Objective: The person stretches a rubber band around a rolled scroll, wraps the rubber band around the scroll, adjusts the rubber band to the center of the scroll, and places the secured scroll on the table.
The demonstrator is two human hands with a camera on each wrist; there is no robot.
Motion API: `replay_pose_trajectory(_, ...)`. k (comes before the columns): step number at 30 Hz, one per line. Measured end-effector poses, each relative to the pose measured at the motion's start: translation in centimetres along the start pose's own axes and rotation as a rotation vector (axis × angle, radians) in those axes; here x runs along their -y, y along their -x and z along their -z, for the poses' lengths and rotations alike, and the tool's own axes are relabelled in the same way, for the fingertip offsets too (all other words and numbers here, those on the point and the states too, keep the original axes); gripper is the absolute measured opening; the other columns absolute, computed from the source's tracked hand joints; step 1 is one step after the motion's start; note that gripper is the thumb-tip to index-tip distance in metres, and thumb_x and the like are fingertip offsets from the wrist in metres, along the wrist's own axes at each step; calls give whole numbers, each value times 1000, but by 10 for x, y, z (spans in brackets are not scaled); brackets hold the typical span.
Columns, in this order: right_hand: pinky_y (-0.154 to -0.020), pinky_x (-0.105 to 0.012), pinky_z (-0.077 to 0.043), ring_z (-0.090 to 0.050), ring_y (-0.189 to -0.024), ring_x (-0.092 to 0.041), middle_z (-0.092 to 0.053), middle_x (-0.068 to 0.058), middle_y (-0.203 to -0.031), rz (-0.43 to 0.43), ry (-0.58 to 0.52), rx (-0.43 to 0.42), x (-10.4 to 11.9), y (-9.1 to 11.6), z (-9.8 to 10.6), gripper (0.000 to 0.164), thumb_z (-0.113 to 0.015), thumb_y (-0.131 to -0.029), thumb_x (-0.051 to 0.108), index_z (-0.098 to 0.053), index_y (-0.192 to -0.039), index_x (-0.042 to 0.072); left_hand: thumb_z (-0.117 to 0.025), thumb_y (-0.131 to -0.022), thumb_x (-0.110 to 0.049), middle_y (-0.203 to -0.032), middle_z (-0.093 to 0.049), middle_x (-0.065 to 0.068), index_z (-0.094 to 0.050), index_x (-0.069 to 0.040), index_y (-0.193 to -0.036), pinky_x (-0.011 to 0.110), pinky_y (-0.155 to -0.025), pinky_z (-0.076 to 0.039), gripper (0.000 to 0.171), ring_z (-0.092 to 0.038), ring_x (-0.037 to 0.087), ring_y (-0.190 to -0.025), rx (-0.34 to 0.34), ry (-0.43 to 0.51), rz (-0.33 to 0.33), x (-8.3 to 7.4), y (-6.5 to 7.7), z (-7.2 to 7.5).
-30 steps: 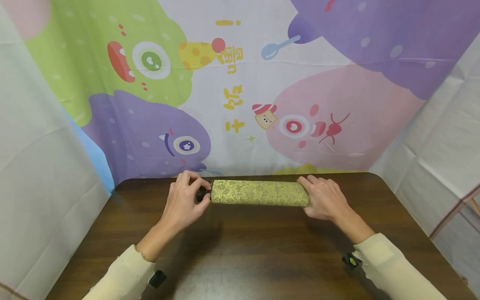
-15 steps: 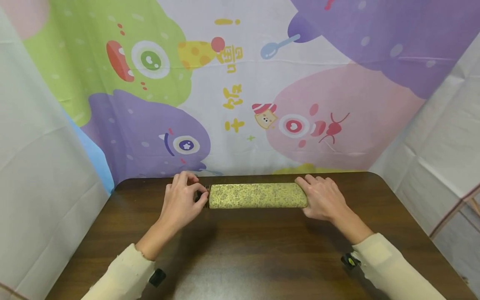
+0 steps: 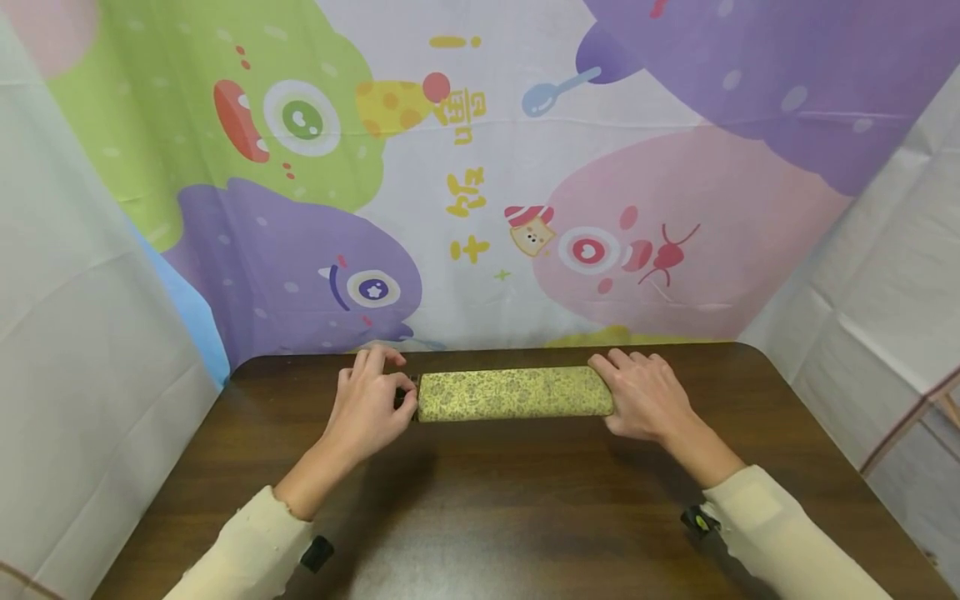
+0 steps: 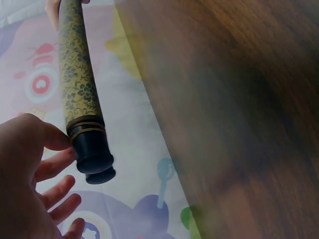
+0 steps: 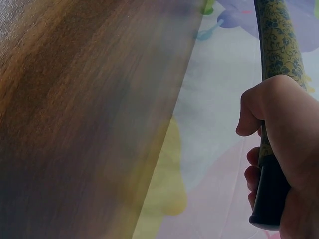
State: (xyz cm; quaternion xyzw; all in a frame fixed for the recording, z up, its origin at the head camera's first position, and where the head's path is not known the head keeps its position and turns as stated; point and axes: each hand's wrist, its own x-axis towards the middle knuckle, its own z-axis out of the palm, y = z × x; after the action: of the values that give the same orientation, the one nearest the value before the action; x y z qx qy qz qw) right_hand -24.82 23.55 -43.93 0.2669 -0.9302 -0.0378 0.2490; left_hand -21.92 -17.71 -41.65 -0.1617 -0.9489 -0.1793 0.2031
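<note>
A yellow roll (image 3: 516,394) with a dark floral pattern is held up lengthwise across the far part of the table. My left hand (image 3: 367,400) pinches its left end between thumb and index finger. In the left wrist view that end is a black cap (image 4: 91,144) with gold rings, and a second black knob shows behind it; the other fingers are spread apart from it. My right hand (image 3: 647,396) grips the right end. Seen from the right wrist, the fingers wrap round the roll near another black end (image 5: 269,196). The palm hides part of the pattern there.
Below the roll lies a dark brown wooden table (image 3: 517,517). A cartoon-print cloth (image 3: 480,308) hangs behind its far edge, with pale cloth walls (image 3: 877,333) at either side. A small black device (image 3: 700,522) sits at the right sleeve.
The roll's left end has come down and slightly toward me, so the roll now slants the other way. Both hands keep hold of its ends, the right one shifting slightly left.
</note>
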Motion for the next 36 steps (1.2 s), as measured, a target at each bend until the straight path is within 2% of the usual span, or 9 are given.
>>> replay_pose_trajectory(8,-64,-46,-57,-69,-74,-34,-76,-12,-105,-22,-19,18,0,1,0,64,-90,-67,20,-70,-126,11,-71,-97,-13,-133,-68,13,-80,-13,-84,55,-92,-45,16,-58,40,-133,-41,100,16,2,0,-2)
replay_pose_trajectory(14,-64,-46,-57,-68,-72,-34,-76,-12,-104,-30,-27,27,0,2,0,66,-93,-66,22,-70,-127,10,-68,-97,-14,-134,-68,13,-78,-12,-86,56,-93,-45,16,-58,40,-132,-32,141,37,1,0,-3)
replay_pose_trajectory(19,-59,-44,-54,-66,-67,-33,-75,-12,-100,-45,-51,19,0,4,-3,64,-90,-65,21,-70,-125,9,-61,-100,-14,-135,-68,13,-73,-12,-85,56,-94,-45,19,-58,40,-131,-21,169,53,-3,2,-5)
replay_pose_trajectory(24,-57,-45,-52,-67,-68,-36,-74,-13,-98,-71,-74,22,-1,5,-5,61,-86,-65,20,-70,-123,9,-60,-99,-15,-135,-66,14,-72,-10,-85,57,-96,-44,19,-56,39,-131,-24,181,18,-6,3,-7)
replay_pose_trajectory(30,-58,-46,-53,-68,-71,-37,-74,-13,-101,-86,-89,36,0,3,-2,63,-84,-66,19,-70,-126,9,-62,-99,-15,-143,-63,14,-72,-15,-84,63,-103,-40,18,-50,39,-140,-36,199,-21,-7,5,-10)
replay_pose_trajectory(36,-57,-43,-51,-66,-69,-33,-74,-12,-102,-96,-116,64,2,2,-3,64,-83,-65,18,-69,-127,9,-72,-97,-14,-149,-61,16,-73,-17,-87,68,-109,-36,11,-47,43,-143,-76,250,-122,-7,7,-15)
